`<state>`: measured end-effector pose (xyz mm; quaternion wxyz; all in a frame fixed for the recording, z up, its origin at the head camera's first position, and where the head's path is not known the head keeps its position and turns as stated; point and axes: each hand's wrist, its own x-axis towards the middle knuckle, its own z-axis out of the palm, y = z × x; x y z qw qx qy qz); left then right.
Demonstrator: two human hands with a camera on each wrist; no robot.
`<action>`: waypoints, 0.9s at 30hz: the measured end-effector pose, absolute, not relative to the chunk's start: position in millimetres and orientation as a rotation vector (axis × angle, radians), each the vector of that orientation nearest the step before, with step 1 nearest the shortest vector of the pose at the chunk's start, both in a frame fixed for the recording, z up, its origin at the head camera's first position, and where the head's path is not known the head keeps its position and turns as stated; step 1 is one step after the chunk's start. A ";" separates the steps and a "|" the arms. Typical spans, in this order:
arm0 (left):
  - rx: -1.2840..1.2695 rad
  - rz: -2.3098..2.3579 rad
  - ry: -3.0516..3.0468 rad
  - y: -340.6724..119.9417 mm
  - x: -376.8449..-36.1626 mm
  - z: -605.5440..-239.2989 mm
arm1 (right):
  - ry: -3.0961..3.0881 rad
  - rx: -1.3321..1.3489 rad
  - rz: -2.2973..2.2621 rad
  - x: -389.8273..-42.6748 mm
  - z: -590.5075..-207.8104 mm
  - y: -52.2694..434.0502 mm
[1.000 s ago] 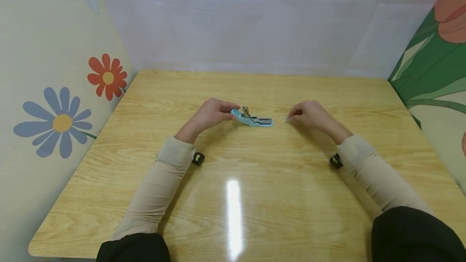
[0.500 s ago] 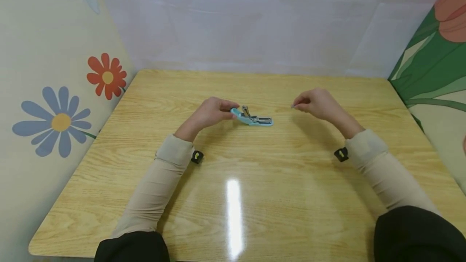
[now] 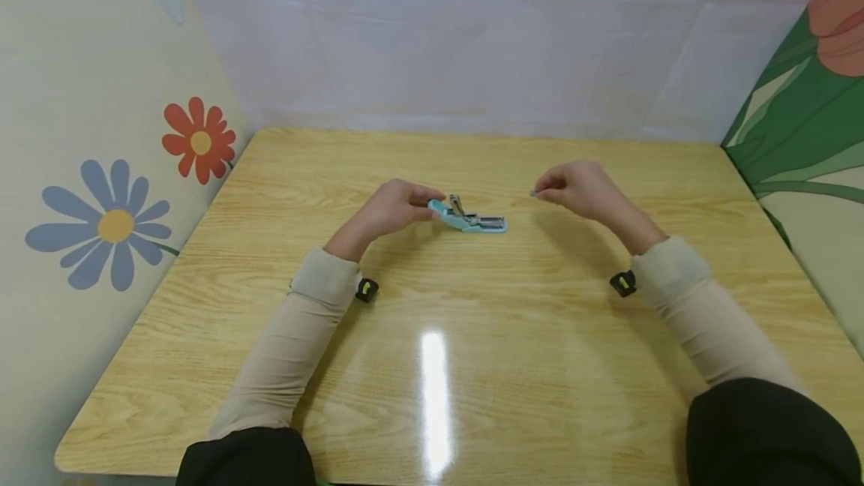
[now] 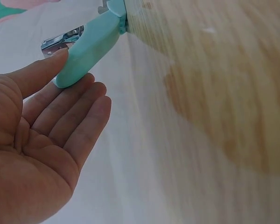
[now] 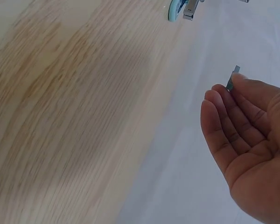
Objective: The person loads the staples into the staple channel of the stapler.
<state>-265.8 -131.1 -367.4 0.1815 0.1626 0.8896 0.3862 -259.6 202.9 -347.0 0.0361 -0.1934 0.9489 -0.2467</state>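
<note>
A light-blue stapler (image 3: 483,229) lies opened up near the middle of the table, its metal parts exposed and one piece standing up. Its raised left end is pinched between thumb and fingers of my left hand (image 3: 394,208); the left wrist view shows the stapler's smooth teal cover (image 4: 91,49) against the thumb. To the right, and lifted above the wood, my right hand (image 3: 583,190) pinches a small strip of staples (image 5: 233,77) between thumb and forefinger. The strip points left, a short gap away from the stapler. The other right fingers curl loosely.
The wooden table (image 3: 513,366) spreads around both hands, with a bright light reflection toward its front. A white cloth (image 3: 459,58) hangs behind it. Flower-printed panels (image 3: 101,336) stand along the left and right sides.
My right hand has risen off the table and away from the stapler, then come slightly back left, still pinching the staples. My left hand and the stapler have stayed in place.
</note>
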 end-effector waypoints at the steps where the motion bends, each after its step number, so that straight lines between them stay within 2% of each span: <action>1: 0.461 1.091 2.512 -131.1 -265.5 -367.2 | 2.909 -0.595 -0.760 -259.8 -346.9 200.9; 27: 0.436 1.101 2.507 -125.3 -265.8 -369.1 | 2.862 -0.651 -0.775 -264.0 -347.2 158.6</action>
